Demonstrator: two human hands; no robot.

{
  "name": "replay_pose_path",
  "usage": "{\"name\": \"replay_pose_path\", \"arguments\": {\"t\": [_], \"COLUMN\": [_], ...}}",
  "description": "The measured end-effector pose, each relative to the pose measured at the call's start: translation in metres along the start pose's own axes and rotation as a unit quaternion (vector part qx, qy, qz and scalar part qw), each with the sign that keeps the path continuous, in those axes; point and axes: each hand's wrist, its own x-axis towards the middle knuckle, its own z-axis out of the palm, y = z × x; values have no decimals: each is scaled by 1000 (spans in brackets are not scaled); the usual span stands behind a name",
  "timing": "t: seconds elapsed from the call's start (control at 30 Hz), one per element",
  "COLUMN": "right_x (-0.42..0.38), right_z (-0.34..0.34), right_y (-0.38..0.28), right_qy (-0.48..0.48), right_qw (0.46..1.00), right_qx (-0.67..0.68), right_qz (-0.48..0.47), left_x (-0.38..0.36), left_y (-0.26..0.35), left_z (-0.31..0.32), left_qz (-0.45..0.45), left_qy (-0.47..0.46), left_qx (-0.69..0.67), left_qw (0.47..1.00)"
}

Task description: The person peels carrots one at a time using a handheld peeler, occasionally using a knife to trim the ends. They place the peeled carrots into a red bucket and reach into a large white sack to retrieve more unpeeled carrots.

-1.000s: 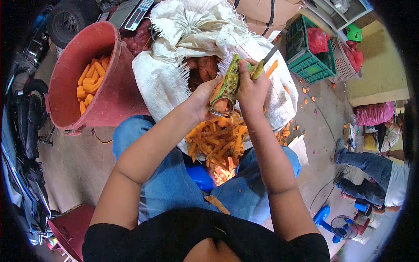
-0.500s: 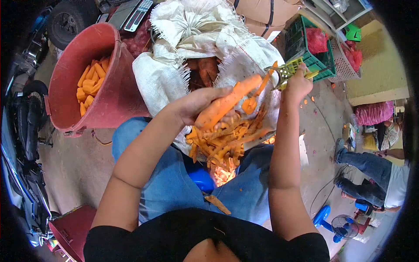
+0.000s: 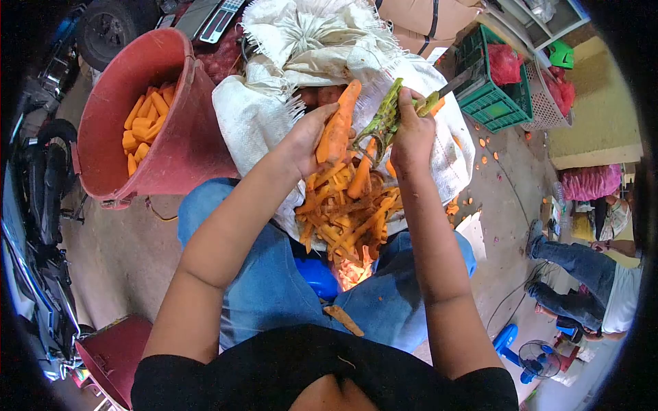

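Note:
An orange carrot [image 3: 337, 131], tilted nearly upright, is held in my left hand [image 3: 307, 139]. My right hand [image 3: 414, 131] grips a yellow-green peeler [image 3: 384, 116] just to the right of the carrot. Below both hands a heap of orange peelings [image 3: 349, 219] lies on the white woven sack [image 3: 295, 51]. A loose strip of peel hangs under the peeler. Behind my hands, reddish-brown carrots [image 3: 317, 96] show in the sack's opening.
A red bucket [image 3: 103, 137] with peeled carrots [image 3: 146, 122] stands at the left. At the upper right are a green crate [image 3: 504, 113] and a cardboard box [image 3: 404, 17]. A person [image 3: 582, 274] and a blue fan [image 3: 507, 339] are at the right.
My right hand has moved left and down with the peeler, closer to the carrot. The carrot in my left hand has turned more upright.

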Motion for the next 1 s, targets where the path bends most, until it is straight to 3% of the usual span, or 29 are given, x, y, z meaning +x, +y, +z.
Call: {"name": "replay_pose_path", "arguments": {"t": [0.1,0.17,0.23,0.33,0.43,0.57,0.63,0.67,0.73,0.87,0.93,0.97,1.0], "right_x": [0,5,7,8,6,-4,-7,-8,-10,-11,-7,-4,3], "right_z": [0,-3,-4,0,4,10,13,14,17,15,13,11,7], "right_y": [-4,0,-1,-3,-5,-9,-6,-4,-3,4,4,-1,-5], "right_qy": [1,-1,-11,-12,-4,-29,-48,-51,-50,-47,-40,-9,22], "right_qw": [1000,998,996,998,999,996,998,998,997,989,982,976,967], "right_qx": [15,67,86,63,48,75,-12,-34,-56,-126,-161,-196,-229], "right_qz": [11,-2,-4,-13,8,37,50,14,-8,-56,-90,-97,-105], "left_x": [-5,-3,-5,-3,3,1,9,12,3,5,5,4,-1], "left_y": [1,-1,-2,-3,-8,-10,-14,-18,-12,-12,-13,-13,-9], "left_z": [8,7,9,4,6,14,4,2,20,14,5,3,6], "left_qz": [-22,-42,-43,-65,-47,-59,-52,-53,-45,-49,-50,-52,-91], "left_qy": [10,-56,-38,-98,-30,-10,-71,-70,40,46,-8,-9,-70], "left_qx": [-29,-66,-55,-75,-70,-51,-47,-48,-25,-20,68,68,57], "left_qw": [999,995,997,990,996,997,995,995,998,998,996,996,992]}}
